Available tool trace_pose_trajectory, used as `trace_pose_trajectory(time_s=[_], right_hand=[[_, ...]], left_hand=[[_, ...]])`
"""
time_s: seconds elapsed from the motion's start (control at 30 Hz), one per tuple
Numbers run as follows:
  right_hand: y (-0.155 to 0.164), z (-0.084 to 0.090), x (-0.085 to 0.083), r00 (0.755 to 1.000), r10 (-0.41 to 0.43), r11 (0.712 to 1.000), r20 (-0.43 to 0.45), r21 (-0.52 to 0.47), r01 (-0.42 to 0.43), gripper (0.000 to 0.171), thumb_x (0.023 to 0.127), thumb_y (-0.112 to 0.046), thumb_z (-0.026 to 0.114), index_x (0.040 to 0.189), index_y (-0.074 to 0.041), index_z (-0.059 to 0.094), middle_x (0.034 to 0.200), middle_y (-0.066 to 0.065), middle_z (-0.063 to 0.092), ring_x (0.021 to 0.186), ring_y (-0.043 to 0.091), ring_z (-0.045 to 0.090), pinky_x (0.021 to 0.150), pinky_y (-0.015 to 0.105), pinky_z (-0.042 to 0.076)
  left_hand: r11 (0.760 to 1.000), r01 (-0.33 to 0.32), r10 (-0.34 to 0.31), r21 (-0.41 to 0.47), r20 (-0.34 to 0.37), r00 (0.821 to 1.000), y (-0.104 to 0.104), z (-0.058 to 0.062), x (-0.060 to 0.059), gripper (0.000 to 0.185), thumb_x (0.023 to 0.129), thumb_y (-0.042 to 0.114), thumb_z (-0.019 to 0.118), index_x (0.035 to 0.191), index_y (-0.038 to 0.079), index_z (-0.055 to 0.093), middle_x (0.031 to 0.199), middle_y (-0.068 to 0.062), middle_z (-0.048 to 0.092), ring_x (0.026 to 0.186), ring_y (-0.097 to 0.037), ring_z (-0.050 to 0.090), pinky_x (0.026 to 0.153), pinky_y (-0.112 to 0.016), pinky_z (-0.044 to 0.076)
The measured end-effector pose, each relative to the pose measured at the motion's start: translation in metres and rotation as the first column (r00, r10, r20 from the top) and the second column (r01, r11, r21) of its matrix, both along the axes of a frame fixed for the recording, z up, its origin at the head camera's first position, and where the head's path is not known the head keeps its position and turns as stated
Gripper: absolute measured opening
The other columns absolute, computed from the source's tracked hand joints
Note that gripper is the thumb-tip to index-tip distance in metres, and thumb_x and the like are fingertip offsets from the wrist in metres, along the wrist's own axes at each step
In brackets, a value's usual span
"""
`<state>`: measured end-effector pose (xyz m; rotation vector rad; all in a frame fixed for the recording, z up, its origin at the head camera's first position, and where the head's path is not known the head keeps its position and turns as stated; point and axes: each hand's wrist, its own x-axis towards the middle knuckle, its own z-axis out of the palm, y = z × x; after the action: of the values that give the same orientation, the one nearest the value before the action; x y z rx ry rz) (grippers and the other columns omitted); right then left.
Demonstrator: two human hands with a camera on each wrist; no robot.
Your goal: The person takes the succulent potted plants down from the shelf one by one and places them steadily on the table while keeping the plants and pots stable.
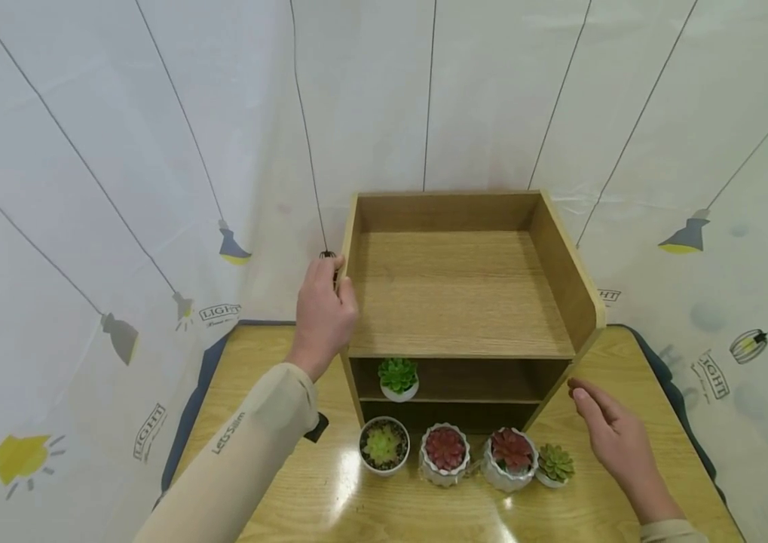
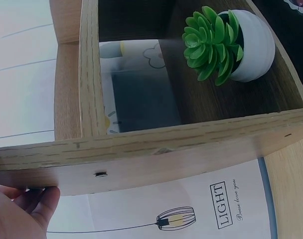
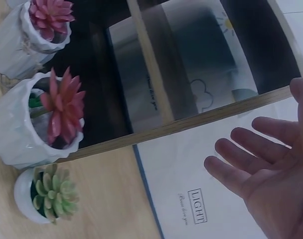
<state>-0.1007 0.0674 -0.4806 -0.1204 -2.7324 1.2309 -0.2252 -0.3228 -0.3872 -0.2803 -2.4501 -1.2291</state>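
Observation:
A wooden shelf unit [image 1: 458, 294] stands on the table, open at the top and with two low compartments in front. My left hand [image 1: 324, 305] grips its left side panel near the top edge; in the left wrist view the fingertips [image 2: 39, 201] press the panel [image 2: 141, 154]. My right hand [image 1: 604, 422] hovers open just off the right panel's front corner, fingers spread [image 3: 246, 144], touching nothing. A green succulent in a white pot [image 1: 398, 377] [image 2: 226, 42] sits on the middle shelf at the left.
In front of the shelf stand several potted succulents in a row: a yellow-green one [image 1: 384, 445], two red ones [image 1: 445, 452] [image 1: 509, 456] [image 3: 57, 109] and a small green one [image 1: 555, 464] [image 3: 49, 194]. A printed white curtain [image 1: 119, 226] closes in the table [image 1: 329, 498].

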Motion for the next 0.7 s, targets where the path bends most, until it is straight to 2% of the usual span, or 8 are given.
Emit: trace_pose_trajectory(time_s=[0.13,0.27,0.47,0.5,0.57,0.6,0.63,0.7], right_hand=[[0.0,0.006,-0.003,1.0,0.024,0.999,-0.002,-0.026,-0.025,0.05,0.113,-0.031,0.04,0.147,0.003,0.054,0.139,0.028,0.06,0.098,-0.025,0.047,0.078,0.001,0.043],[0.0,0.012,-0.005,1.0,0.024,1.0,-0.014,-0.019,-0.025,0.05,0.113,-0.032,0.041,0.146,0.002,0.055,0.137,0.026,0.062,0.102,-0.028,0.042,0.08,0.001,0.04],[-0.001,0.019,-0.008,0.997,0.036,0.998,-0.061,-0.04,-0.038,0.049,0.113,-0.028,0.04,0.145,0.005,0.054,0.132,0.004,0.064,0.103,-0.026,0.047,0.084,0.001,0.041],[-0.001,0.02,-0.009,0.996,0.041,0.998,-0.075,-0.054,-0.045,0.049,0.113,-0.027,0.04,0.145,0.006,0.054,0.132,0.005,0.064,0.103,-0.025,0.048,0.084,0.002,0.043],[-0.002,0.022,-0.01,0.992,0.056,0.994,-0.109,-0.085,-0.066,0.048,0.113,-0.025,0.04,0.145,0.008,0.054,0.129,-0.007,0.064,0.105,-0.024,0.05,0.086,0.003,0.045],[-0.003,0.024,-0.01,0.99,0.062,0.993,-0.123,-0.097,-0.074,0.047,0.113,-0.024,0.039,0.145,0.009,0.053,0.13,0.0,0.065,0.105,-0.023,0.051,0.086,0.003,0.046],[-0.004,0.025,-0.01,0.989,0.061,0.992,-0.138,-0.102,-0.076,0.047,0.113,-0.023,0.04,0.144,0.009,0.053,0.128,-0.002,0.066,0.105,-0.023,0.052,0.086,0.004,0.047],[-0.005,0.028,-0.012,0.983,0.07,0.989,-0.168,-0.115,-0.09,0.046,0.113,-0.021,0.04,0.144,0.01,0.053,0.129,0.003,0.066,0.106,-0.022,0.053,0.087,0.005,0.049]], left_hand=[[1.0,-0.001,0.001,-0.002,-0.003,1.0,0.0,-0.001,0.0,0.04,0.105,0.008,0.041,0.138,-0.01,0.053,0.128,-0.026,0.056,0.098,-0.035,0.056,0.086,-0.047,0.053],[1.0,-0.002,0.002,-0.002,0.002,1.0,0.0,-0.001,0.0,0.04,0.104,0.008,0.041,0.138,-0.01,0.053,0.126,-0.026,0.056,0.095,-0.033,0.055,0.083,-0.046,0.053],[1.0,0.0,0.0,0.003,0.003,1.0,0.0,0.0,0.0,0.04,0.104,0.008,0.04,0.138,-0.01,0.053,0.125,-0.026,0.056,0.093,-0.032,0.055,0.081,-0.045,0.053],[1.0,0.0,0.0,0.003,0.003,1.0,0.0,0.0,-0.001,0.04,0.104,0.008,0.04,0.138,-0.009,0.053,0.125,-0.025,0.056,0.093,-0.033,0.055,0.082,-0.045,0.053],[1.0,0.002,-0.002,0.004,0.005,1.0,0.0,-0.001,-0.001,0.04,0.105,0.008,0.04,0.138,-0.01,0.053,0.126,-0.026,0.056,0.094,-0.033,0.055,0.082,-0.045,0.053],[1.0,0.002,-0.002,0.004,0.004,1.0,0.0,-0.001,-0.001,0.04,0.105,0.008,0.04,0.138,-0.01,0.053,0.127,-0.026,0.056,0.094,-0.033,0.055,0.083,-0.045,0.053],[1.0,0.003,-0.003,0.006,0.005,1.0,0.0,-0.001,-0.001,0.04,0.104,0.008,0.04,0.138,-0.01,0.053,0.126,-0.026,0.056,0.093,-0.033,0.055,0.082,-0.045,0.053],[1.0,0.001,-0.001,0.005,0.001,1.0,0.0,-0.002,-0.002,0.04,0.104,0.008,0.04,0.138,-0.009,0.053,0.126,-0.026,0.056,0.092,-0.033,0.055,0.081,-0.045,0.053]])
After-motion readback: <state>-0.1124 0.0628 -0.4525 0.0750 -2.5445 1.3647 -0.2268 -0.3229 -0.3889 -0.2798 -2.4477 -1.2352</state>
